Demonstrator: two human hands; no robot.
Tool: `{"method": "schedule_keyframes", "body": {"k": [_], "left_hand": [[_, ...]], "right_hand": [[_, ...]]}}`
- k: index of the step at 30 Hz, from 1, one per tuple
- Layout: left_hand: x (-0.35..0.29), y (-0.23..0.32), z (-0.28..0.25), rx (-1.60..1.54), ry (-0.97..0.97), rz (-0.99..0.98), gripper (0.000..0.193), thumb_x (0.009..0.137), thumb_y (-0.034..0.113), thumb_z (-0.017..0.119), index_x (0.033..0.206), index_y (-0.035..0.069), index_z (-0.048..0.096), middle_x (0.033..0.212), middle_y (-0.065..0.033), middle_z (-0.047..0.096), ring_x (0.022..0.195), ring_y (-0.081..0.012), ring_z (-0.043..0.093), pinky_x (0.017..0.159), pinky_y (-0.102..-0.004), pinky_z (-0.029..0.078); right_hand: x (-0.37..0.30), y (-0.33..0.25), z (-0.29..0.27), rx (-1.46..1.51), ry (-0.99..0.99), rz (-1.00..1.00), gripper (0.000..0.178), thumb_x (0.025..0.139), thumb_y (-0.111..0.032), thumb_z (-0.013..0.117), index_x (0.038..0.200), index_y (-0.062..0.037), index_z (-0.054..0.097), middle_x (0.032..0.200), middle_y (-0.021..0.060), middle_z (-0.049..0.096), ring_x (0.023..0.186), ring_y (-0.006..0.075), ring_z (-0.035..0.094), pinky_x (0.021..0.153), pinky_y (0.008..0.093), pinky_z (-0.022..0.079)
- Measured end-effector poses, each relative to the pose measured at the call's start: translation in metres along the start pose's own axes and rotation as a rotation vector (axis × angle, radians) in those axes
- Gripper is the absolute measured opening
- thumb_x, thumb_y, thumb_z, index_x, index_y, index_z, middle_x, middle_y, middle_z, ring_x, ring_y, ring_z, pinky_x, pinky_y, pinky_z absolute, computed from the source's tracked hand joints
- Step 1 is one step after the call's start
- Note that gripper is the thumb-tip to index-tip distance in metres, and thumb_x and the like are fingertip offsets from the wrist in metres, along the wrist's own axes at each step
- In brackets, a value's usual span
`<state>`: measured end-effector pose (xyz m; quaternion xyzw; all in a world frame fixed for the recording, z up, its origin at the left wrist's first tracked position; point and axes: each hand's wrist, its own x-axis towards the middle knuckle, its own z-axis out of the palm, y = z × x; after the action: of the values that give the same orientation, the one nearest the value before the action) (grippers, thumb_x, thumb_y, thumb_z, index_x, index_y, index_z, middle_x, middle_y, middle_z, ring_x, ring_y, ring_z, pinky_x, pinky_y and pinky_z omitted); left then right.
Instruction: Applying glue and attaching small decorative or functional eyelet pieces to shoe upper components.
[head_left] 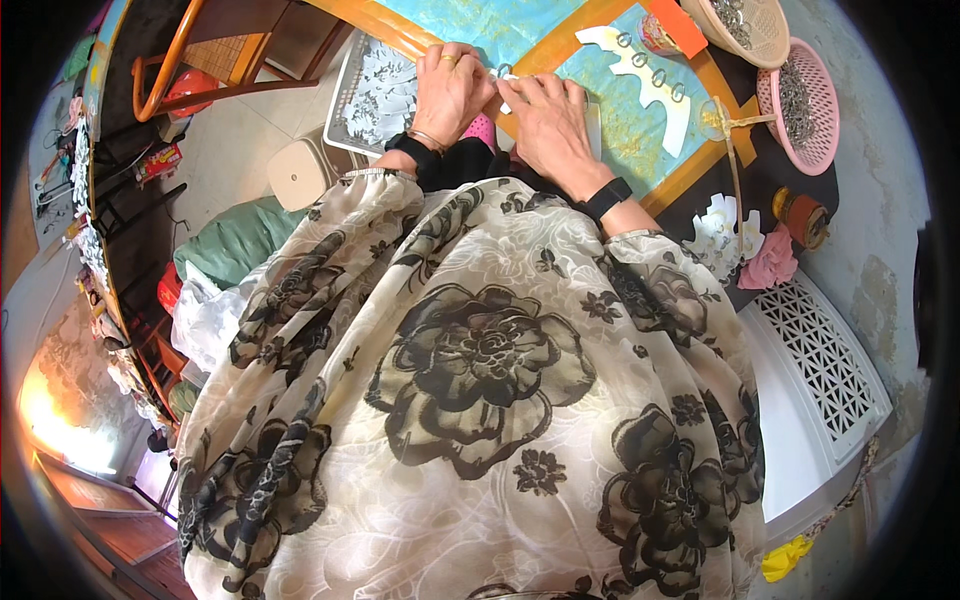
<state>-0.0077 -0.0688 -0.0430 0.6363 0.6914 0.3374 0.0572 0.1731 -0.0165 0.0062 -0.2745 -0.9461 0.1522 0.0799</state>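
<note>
Both of my hands meet at the table's near edge over a small white piece [504,76], mostly hidden by the fingers. A bit of metal seems to show beside it. My left hand [448,95] has its fingers curled and pinched at the piece's left. My right hand [552,128] presses thumb and fingertips toward it from the right. To the right lies a white toothed strip [652,92] with several oval metal rings along it. Beside my left hand, a white tray [341,98] holds many small white and grey pieces [385,92].
The table [615,135] has a blue patterned cover with orange-brown borders. A beige basket [768,38] and a pink basket [826,125] of metal parts stand at the right. Nearby are a jar [803,220], pink cloth [770,258] and white stool [800,400]. A wooden chair [215,55] stands left.
</note>
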Motion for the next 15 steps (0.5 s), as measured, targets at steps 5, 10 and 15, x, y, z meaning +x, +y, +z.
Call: {"method": "schedule_keyframes", "body": {"k": [5,10,15], "left_hand": [[0.0,0.0,0.001,-0.016,-0.01,-0.061,0.015,0.076,0.017,0.076,0.084,0.008,0.067,0.108,-0.005,0.063,0.104,-0.0307,0.054,0.09,-0.044,0.043],[0.005,-0.002,0.013,0.094,0.055,-0.093,0.013,0.075,0.016,0.075,0.08,0.008,0.067,0.108,-0.0048,0.063,0.104,-0.0326,0.052,0.09,-0.0442,0.042],[0.006,0.004,0.013,0.129,0.052,-0.128,0.013,0.074,0.016,0.074,0.08,0.008,0.067,0.108,-0.0054,0.063,0.104,-0.033,0.051,0.089,-0.0452,0.041]], "right_hand": [[0.001,0.0,-0.002,0.006,0.007,-0.006,0.055,0.072,-0.011,0.074,0.125,-0.0068,0.064,0.119,0.005,0.062,0.116,0.025,0.053,0.099,0.0438,0.035],[0.007,0.006,0.0,0.002,0.03,-0.015,0.054,0.071,-0.011,0.076,0.124,-0.0069,0.065,0.116,0.0047,0.062,0.115,0.0246,0.053,0.099,0.0428,0.036],[0.009,0.005,-0.001,-0.013,0.017,-0.013,0.052,0.071,-0.011,0.076,0.122,-0.0071,0.065,0.114,0.0044,0.062,0.113,0.0247,0.053,0.098,0.0427,0.036]]}}
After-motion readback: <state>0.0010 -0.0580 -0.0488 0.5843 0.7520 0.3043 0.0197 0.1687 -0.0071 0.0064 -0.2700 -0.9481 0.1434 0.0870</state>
